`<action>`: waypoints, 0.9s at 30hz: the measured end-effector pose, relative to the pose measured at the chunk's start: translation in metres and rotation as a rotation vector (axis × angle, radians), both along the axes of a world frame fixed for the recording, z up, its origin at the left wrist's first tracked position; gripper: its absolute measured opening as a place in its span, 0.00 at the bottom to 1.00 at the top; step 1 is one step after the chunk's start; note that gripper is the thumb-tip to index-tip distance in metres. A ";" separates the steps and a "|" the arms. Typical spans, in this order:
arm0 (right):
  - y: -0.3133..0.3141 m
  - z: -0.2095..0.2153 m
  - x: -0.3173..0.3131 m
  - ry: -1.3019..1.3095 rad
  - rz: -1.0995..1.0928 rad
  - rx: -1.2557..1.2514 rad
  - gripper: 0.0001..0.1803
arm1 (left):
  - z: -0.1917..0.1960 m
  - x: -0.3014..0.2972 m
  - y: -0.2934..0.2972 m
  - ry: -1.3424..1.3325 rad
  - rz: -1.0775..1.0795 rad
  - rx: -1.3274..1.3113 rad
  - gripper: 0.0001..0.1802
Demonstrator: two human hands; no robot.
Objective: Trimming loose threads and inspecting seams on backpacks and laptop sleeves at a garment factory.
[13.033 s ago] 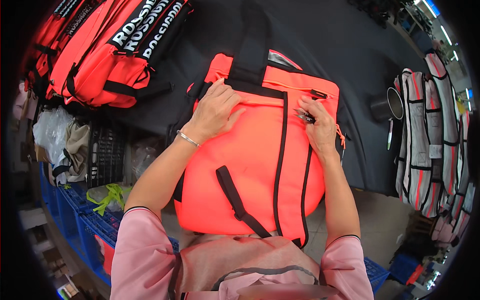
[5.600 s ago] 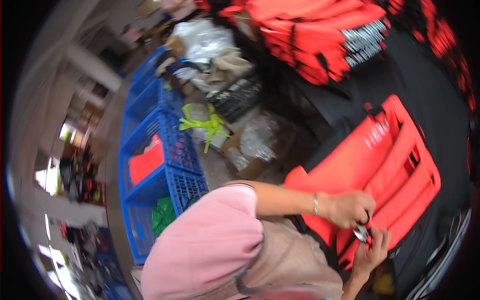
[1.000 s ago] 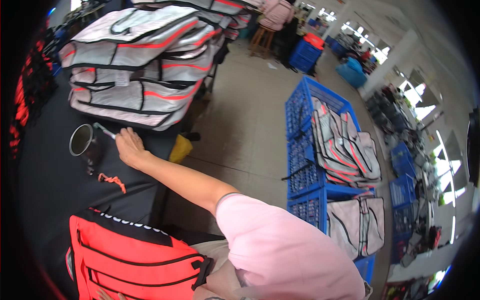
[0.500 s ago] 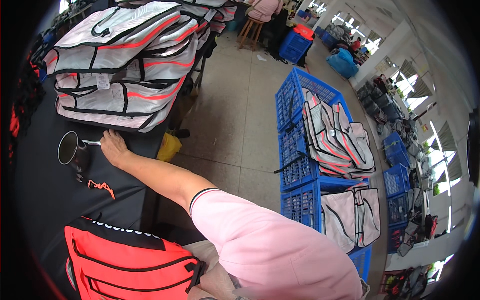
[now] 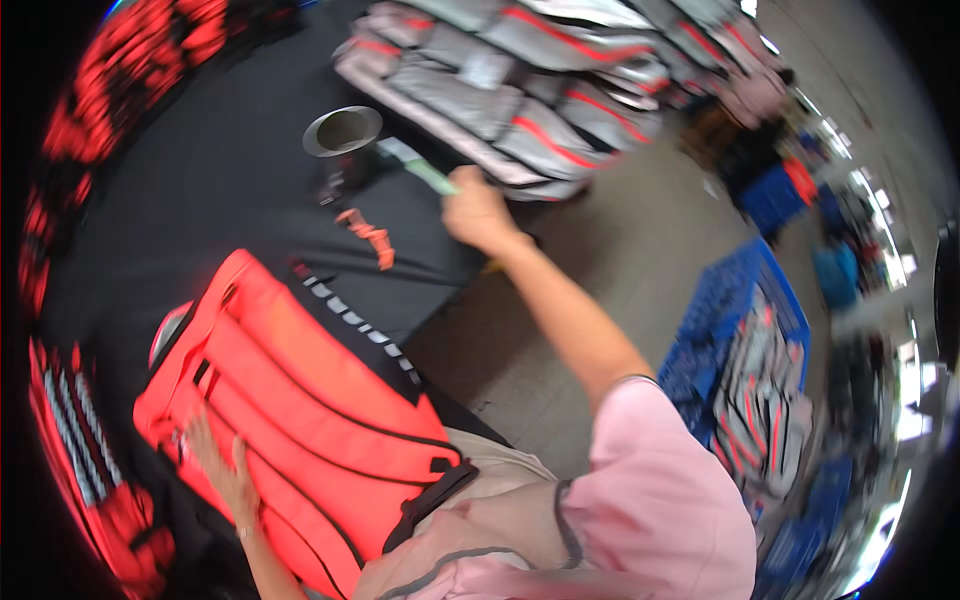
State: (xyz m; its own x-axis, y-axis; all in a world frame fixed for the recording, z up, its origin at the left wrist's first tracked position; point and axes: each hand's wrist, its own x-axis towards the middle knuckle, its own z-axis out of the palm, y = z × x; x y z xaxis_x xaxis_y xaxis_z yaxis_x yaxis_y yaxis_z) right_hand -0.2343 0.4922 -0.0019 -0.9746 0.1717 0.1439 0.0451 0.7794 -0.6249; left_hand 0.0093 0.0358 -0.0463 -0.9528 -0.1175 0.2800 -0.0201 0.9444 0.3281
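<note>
My right hand [image 5: 478, 212] is closed on one end of a thin pale green-and-white strip-like object [image 5: 425, 170]; motion blur hides its exact kind. Beside its far end stands a dark cup with a metal rim [image 5: 342, 133]. An orange cord [image 5: 370, 238] lies on the black-covered table [image 5: 230, 190] below the cup. At the near edge, a bright red-orange backpack [image 5: 310, 390] with black trim lies partly against my body. My left hand [image 5: 220, 465] rests flat on its panel, fingers apart, gripping nothing.
A tall stack of grey bags with red trim [image 5: 510, 95] stands just beyond my right hand. Red and black pieces [image 5: 130, 80] are heaped along the left side. On the floor at right, blue crates [image 5: 700, 340] hold more grey bags. A person [image 5: 750, 95] sits farther back.
My view has swung left, so everything appears farther right. The right hand has drawn back from the cup with the pale strip. My left hand has come into view on the backpack.
</note>
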 end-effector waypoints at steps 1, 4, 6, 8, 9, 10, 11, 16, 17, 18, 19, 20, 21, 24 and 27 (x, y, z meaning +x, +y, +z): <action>0.010 0.001 0.003 0.043 -0.016 0.045 0.14 | 0.004 -0.003 0.005 -0.017 0.020 -0.012 0.35; 0.013 0.006 -0.004 0.078 0.084 -0.035 0.17 | 0.009 0.004 0.003 -0.033 0.073 0.009 0.36; 0.013 0.013 -0.010 0.120 0.153 -0.007 0.20 | 0.013 0.005 0.005 -0.018 0.072 0.050 0.36; -0.005 0.040 -0.013 0.160 0.114 0.028 0.21 | 0.017 0.009 0.005 -0.045 0.082 0.060 0.37; -0.018 0.057 -0.018 0.141 0.118 -0.097 0.17 | 0.016 0.011 0.003 -0.046 0.087 0.062 0.38; -0.028 0.070 -0.022 0.221 0.127 -0.044 0.14 | 0.017 0.011 0.004 -0.043 0.102 0.065 0.38; -0.034 0.079 -0.030 0.261 0.160 0.089 0.13 | 0.017 0.011 0.005 -0.048 0.099 0.065 0.38; -0.060 0.097 -0.084 0.247 0.371 0.583 0.09 | 0.018 0.009 0.007 -0.065 0.095 0.077 0.38; -0.069 0.097 -0.093 0.286 0.387 0.618 0.08 | 0.018 0.008 0.007 -0.063 0.100 0.085 0.38; -0.076 0.094 -0.105 0.291 0.400 0.615 0.08 | 0.020 0.010 0.007 -0.062 0.113 0.084 0.38; -0.079 0.090 -0.118 0.247 0.404 0.690 0.09 | 0.021 0.009 0.007 -0.063 0.108 0.090 0.39; -0.081 0.086 -0.129 0.201 0.407 0.765 0.10 | 0.022 0.008 0.008 -0.063 0.102 0.095 0.39; -0.085 0.085 -0.136 0.138 0.412 0.811 0.10 | 0.022 0.008 0.009 -0.062 0.109 0.094 0.39; -0.088 0.088 -0.147 0.018 0.395 0.793 0.10 | 0.023 0.006 0.008 -0.033 0.109 0.124 0.37; -0.091 0.105 -0.146 -0.095 0.561 0.684 0.11 | 0.021 0.019 -0.005 -0.021 0.068 0.236 0.32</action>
State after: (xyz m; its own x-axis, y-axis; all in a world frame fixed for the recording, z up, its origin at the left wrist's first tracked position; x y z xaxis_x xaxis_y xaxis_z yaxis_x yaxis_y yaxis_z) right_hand -0.3798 0.4016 0.1034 -0.9025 -0.4284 -0.0453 -0.4275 0.9036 -0.0276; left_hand 0.0282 0.0311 -0.0252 -0.9458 -0.2415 0.2173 -0.0901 0.8377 0.5387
